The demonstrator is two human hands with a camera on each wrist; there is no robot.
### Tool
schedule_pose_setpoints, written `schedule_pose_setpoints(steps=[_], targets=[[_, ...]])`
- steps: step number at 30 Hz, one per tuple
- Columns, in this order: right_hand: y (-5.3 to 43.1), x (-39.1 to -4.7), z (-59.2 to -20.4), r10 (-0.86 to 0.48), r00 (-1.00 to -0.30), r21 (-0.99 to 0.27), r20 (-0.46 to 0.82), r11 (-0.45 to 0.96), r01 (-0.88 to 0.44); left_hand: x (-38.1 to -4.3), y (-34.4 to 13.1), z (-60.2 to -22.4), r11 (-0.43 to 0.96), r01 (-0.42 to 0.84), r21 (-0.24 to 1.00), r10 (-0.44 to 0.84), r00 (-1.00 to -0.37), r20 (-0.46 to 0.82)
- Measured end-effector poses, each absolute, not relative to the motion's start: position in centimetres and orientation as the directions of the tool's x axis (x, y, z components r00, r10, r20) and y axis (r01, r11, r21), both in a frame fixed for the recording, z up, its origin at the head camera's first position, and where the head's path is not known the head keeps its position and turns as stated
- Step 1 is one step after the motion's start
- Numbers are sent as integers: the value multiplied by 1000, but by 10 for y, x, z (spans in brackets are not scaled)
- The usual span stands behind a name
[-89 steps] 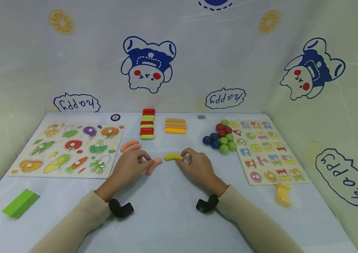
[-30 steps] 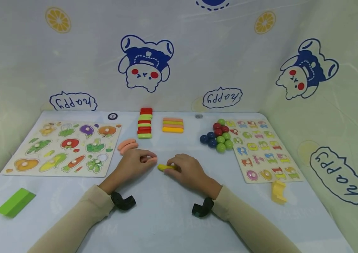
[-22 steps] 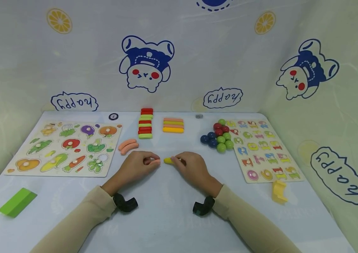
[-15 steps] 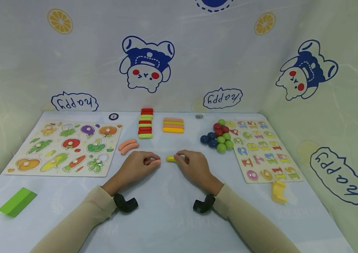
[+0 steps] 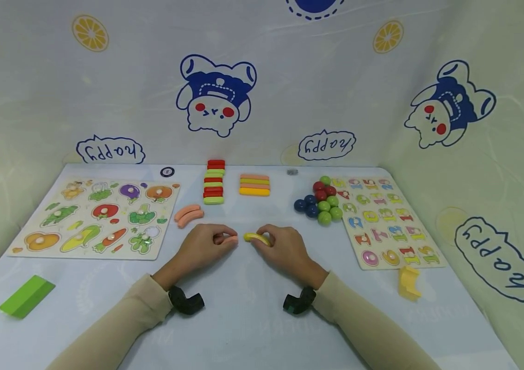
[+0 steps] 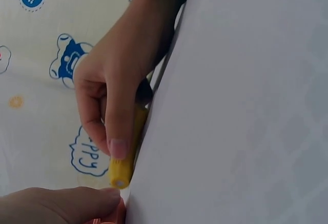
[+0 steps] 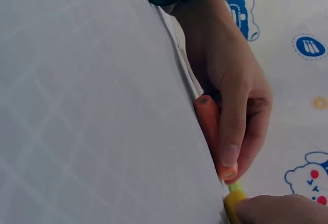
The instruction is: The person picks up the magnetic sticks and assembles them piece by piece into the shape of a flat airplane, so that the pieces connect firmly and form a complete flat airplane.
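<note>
My left hand pinches a salmon-pink curved stick, shaped like a sausage, between thumb and fingers. In the head view that stick is mostly hidden by the hand. Facing it, my right hand pinches a yellow curved stick, like a small banana, with its free end pointing at the left fingertips. The wrist views show the two sticks nearly end to end, low over the white tabletop. Two more salmon-pink curved sticks lie side by side just beyond my left hand.
A vegetable puzzle board lies left and a number puzzle board right, with red, blue and green balls at its edge. Behind are red-and-green sticks and orange-yellow sticks. Green and yellow blocks sit nearer.
Three seconds ago the pink stick showed below my left fingers; now the hand mostly covers it. My right hand dipped nearer with the yellow stick, then rose again, and more of the stick shows now.
</note>
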State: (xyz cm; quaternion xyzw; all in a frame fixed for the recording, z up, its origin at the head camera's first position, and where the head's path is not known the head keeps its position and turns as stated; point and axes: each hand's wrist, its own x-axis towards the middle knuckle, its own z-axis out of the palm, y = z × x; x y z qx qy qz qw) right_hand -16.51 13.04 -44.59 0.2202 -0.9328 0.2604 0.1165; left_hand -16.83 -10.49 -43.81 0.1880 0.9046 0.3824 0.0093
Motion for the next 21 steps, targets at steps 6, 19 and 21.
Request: schedule_pose_setpoints(steps=[6,19,21], targets=[[128,-161,-444,-365,-869,-441,335,754,-487,-163,-99,-435,625,312,715,343,-933,108],[123,-157,-444,-418,-841,-441,343,719,-537,-156,-94,-435,634,332,698,341,-931,132],[123,-157,-443,-418,-839,-438,349,719,-540,-156,-95,-435,656,326,681,320,-937,141]])
